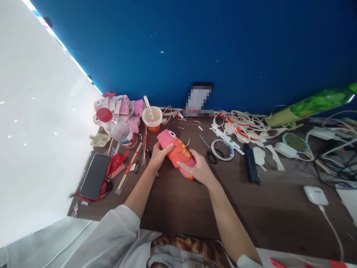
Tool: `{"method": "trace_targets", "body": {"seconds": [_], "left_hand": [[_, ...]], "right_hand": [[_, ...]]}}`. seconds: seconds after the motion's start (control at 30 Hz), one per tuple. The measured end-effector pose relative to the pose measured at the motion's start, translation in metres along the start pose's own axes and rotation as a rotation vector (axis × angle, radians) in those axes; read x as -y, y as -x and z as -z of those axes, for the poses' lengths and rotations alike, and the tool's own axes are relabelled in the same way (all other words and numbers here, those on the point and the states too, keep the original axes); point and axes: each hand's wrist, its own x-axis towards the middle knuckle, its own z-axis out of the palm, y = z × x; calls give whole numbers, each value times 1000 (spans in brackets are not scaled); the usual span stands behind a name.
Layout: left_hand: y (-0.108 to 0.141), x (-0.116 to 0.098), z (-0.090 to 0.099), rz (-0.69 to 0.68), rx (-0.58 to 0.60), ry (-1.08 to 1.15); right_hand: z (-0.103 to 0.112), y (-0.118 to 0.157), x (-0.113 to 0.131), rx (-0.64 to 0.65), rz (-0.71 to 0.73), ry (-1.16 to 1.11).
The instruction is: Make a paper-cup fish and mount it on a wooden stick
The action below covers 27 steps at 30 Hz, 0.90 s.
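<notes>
A red and pink paper fish (177,152) with a round white eye and yellow markings is held tilted above the brown table. My left hand (161,153) grips it by the pink head end, thumb on top. Around the tail end, at the lower right, my right hand (199,168) is closed with its thumb along the upper face. Both palms' undersides and some fingertips are hidden. Scissors (211,152) with dark handles lie right of the fish, beside a white tape roll (222,150).
Left are a phone (95,176), wrapped chopsticks (130,165), a bottle (122,133), pink paper fish (119,105) and a paper cup (152,118). Paper scraps (242,126), a dark bar (251,163), cables (338,160) and a white case (316,195) lie right. A blue wall (178,48) stands behind.
</notes>
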Motion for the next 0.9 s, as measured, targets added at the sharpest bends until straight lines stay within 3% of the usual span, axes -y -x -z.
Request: {"method": "trace_targets", "body": {"seconds": [0.3,0.63,0.9], "left_hand": [[5,-8,-3,60,83,146],[6,-10,3,104,247,199],[7,-15,3,118,225,266]], "right_hand": [[4,1,7,-9,35,65],[6,5,1,-142,246,210],[9,3,-8,-282,396,418]]}}
